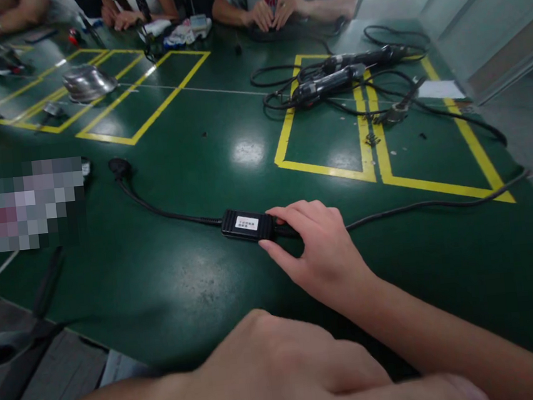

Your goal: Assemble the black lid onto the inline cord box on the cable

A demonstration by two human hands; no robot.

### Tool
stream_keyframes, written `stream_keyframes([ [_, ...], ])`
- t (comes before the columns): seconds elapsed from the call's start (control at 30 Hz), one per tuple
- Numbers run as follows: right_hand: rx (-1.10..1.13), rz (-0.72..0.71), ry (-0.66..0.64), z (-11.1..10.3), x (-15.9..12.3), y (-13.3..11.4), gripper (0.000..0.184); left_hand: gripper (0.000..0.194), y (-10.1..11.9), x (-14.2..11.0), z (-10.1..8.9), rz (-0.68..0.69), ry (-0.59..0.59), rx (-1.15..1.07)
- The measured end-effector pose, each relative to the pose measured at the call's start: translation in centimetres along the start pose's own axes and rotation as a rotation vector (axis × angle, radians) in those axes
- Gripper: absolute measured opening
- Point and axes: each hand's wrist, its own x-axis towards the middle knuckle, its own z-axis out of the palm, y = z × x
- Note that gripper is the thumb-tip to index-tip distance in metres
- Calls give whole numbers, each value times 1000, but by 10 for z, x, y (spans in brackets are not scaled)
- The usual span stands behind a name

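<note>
My right hand (324, 238) grips the right end of a small black in-line power box (247, 224), thumb on the near edge and fingers on the far edge. The box lies on the green table with a white printed label facing up. From its left end a black cord (159, 211) runs to a black plug (120, 168); another black cord (418, 207) leads right, past my hand to the table's edge. Close to the camera, my left hand (305, 360) reaches across the bottom of the view, blurred, knuckles up; its fingers are bent and partly cut off by the frame.
Two black electric screwdrivers (331, 85) with coiled cables lie at the back right, near small screws (372, 140) and yellow tape outlines (324, 170). A shiny metal bowl (88, 84) sits back left. Across the table, other people's hands (279, 11) rest. A blurred-out item (22, 208) lies left.
</note>
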Motion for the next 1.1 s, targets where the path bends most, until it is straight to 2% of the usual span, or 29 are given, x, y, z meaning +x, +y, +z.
stream_keyframes([
  [0.1,0,-3,-16,0,0,-2,23,61,16,3,-22,8,-5,-101],
  [0.2,-8,1,-22,-2,1,-4,23,56,16,2,-36,-47,29,-136],
  [0.3,-14,8,-28,-2,1,-4,24,55,11,4,-46,-75,79,-77],
  [0.4,-11,9,-22,-1,0,-3,24,36,-2,12,-61,-33,134,26],
  [0.47,-9,4,-28,0,0,-2,23,21,-15,20,-75,-30,167,194],
  [0.5,-10,0,-31,0,0,-2,23,22,-23,23,-83,-56,207,290],
  [0.57,-13,-6,-34,0,0,-2,23,40,-39,29,-95,-134,238,409],
  [0.6,-14,-8,-32,-1,0,-2,24,43,-48,30,-100,-172,251,429],
  [0.63,-15,-8,-31,-1,0,-3,24,35,-56,31,-104,-205,244,420],
  [0.67,-15,-8,-30,-1,0,-3,24,27,-64,30,-106,-210,217,397],
  [0.73,-16,-6,-32,0,0,-3,23,38,-77,28,-107,-195,143,322],
  [0.83,-13,1,-45,0,-1,-3,24,42,-91,22,-106,-247,79,204],
  [1.1,4,19,-49,0,-2,-4,23,33,-95,18,-106,-236,67,153],
])
